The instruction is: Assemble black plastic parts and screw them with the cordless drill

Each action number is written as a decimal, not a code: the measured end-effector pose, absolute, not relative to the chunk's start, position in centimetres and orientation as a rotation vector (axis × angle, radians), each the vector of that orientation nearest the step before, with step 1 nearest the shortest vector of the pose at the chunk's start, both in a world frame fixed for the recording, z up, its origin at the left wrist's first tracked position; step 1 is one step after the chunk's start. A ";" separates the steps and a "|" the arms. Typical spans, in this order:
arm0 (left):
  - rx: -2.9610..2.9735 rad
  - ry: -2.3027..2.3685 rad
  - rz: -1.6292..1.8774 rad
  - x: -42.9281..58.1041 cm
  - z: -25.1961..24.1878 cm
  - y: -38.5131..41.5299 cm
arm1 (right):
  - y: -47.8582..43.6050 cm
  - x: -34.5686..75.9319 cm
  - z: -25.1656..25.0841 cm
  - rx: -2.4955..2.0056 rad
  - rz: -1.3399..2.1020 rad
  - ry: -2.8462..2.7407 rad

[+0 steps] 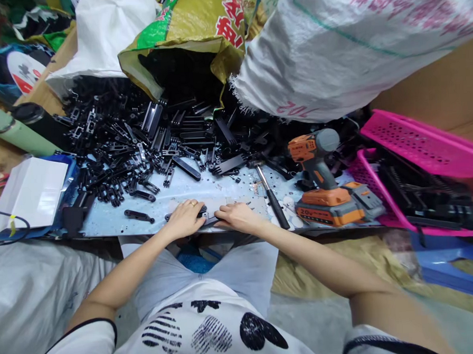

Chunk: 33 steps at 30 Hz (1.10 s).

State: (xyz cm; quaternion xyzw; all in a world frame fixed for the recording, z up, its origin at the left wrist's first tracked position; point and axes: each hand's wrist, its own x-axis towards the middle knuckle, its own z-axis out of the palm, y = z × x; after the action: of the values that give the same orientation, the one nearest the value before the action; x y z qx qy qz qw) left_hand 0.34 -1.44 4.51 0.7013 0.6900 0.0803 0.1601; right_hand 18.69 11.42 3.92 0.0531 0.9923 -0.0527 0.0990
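Observation:
At the front edge of the blue work table (169,186), my left hand (184,219) is closed over a black bar-shaped part (203,209), whose ends show past the fingers. Close by on the right, my right hand (238,217) pinches the end of a dark flat part (211,221) lying between the two hands. The fingers cover most of both parts, and I cannot tell whether they are joined. Left of my left hand lies a loose black link (139,216). A hammer (272,196) with a black handle rests to the right of my right hand.
Behind my hands spreads a heap of black parts (119,146), below an open yellow-green sack (189,37) and a white sack (333,50). An orange cordless drill (319,178) stands at right, beside a pink basket (380,190). At left are a white box (33,193) and a green bottle (20,130).

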 end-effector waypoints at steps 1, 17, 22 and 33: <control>1.997 1.976 0.233 0.4 4.7 -1.4 | 11.3 18.7 4.1 0.199 -0.159 2.926; 2.020 1.968 0.545 -0.4 3.9 -2.6 | 9.0 18.1 8.7 0.220 0.218 3.096; 2.026 1.925 0.563 -0.5 3.9 -2.7 | 9.7 18.0 8.8 0.086 0.201 3.134; 2.224 2.001 0.461 2.1 4.9 8.7 | 12.2 21.0 1.4 0.368 -0.154 3.236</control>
State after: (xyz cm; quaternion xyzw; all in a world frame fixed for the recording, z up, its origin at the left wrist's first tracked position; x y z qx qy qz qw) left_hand 2.15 8.73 4.88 0.7336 0.6599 0.1520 0.0573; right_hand 21.01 12.15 1.45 0.1127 0.9907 -0.0471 -0.0593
